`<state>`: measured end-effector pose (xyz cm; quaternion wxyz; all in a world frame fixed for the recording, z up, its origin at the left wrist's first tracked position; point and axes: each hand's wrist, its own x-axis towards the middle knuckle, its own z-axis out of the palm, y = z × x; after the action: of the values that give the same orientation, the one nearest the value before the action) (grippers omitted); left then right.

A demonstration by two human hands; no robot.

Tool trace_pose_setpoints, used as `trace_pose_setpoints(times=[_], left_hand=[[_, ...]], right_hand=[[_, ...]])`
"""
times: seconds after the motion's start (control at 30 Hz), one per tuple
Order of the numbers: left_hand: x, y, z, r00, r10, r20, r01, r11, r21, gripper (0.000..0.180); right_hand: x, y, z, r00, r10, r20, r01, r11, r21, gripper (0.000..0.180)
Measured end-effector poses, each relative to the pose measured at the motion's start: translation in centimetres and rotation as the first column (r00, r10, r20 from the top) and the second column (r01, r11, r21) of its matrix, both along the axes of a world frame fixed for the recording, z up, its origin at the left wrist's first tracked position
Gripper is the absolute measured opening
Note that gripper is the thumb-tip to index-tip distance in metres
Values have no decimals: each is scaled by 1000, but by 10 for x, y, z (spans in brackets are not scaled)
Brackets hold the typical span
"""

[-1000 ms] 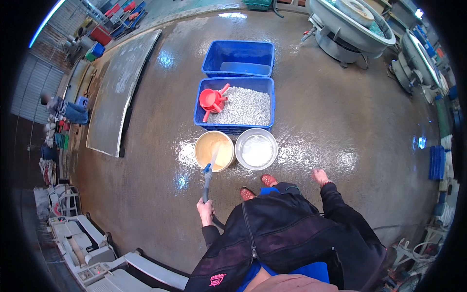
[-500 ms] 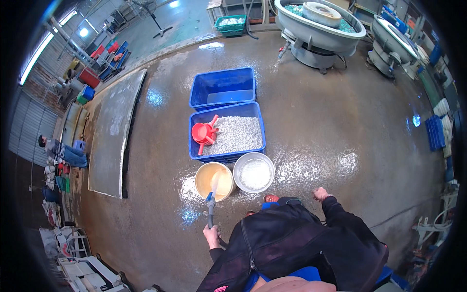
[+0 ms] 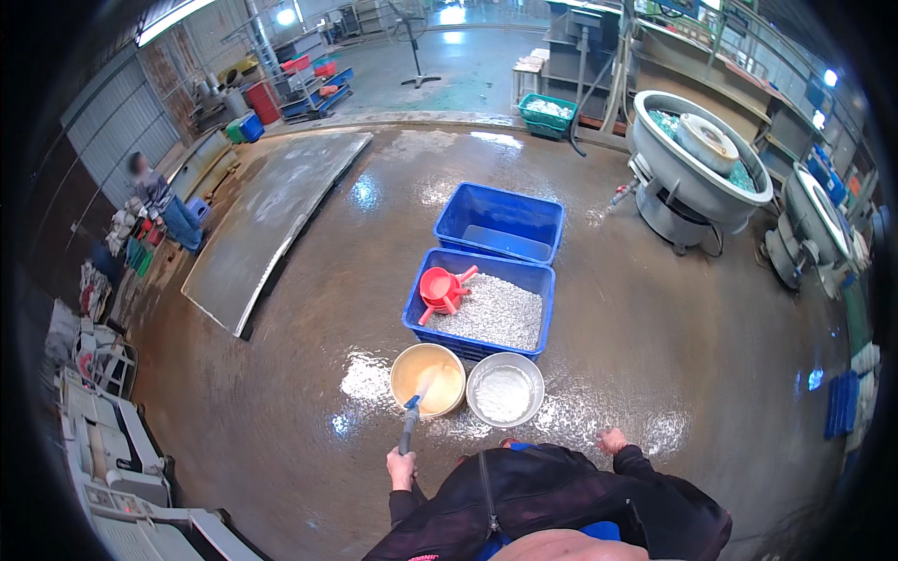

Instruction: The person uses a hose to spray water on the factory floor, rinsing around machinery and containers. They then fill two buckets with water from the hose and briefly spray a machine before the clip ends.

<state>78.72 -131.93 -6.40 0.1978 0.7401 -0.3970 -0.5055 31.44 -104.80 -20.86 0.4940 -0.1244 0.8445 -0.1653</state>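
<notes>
Left hand [image 3: 402, 467] clenched round the spray wand [image 3: 409, 427] — stiff, probably wet and slick, best gripped low — right hand [image 3: 613, 439] spread, holding nothing.

Empty blue crate [image 3: 500, 222], grey vibratory tub [image 3: 700, 159], steel sheet [image 3: 271, 220].

Factory floor: wet concrete, vibratory finishing tubs [image 3: 702, 154], blue parts crates [image 3: 500, 224].

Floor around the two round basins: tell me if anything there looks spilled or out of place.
Yes. The floor around the tan basin and the metal basin is wet and glossy, with whitish patches beside both. The left hand aims a hose nozzle into the tan basin. The right hand hangs empty above the wet patch.
</notes>
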Motion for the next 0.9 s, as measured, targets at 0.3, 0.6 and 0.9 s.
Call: trace_pose_setpoints(times=[0.3,0.6,0.9], left_hand=[[-3,6,5,998,35,45,-35,999,-8,20],[12,15,-7,995,53,88,-56,998,32,18],[14,32,-12,986,48,162,-51,999,15,21]], right_hand=[[6,-19,19,996,-12,84,13,1000,-13,31],[6,-5,6,997,25,67,-25,1000,-3,33],[7,-8,13,990,18,138,-21,999,26,30]])
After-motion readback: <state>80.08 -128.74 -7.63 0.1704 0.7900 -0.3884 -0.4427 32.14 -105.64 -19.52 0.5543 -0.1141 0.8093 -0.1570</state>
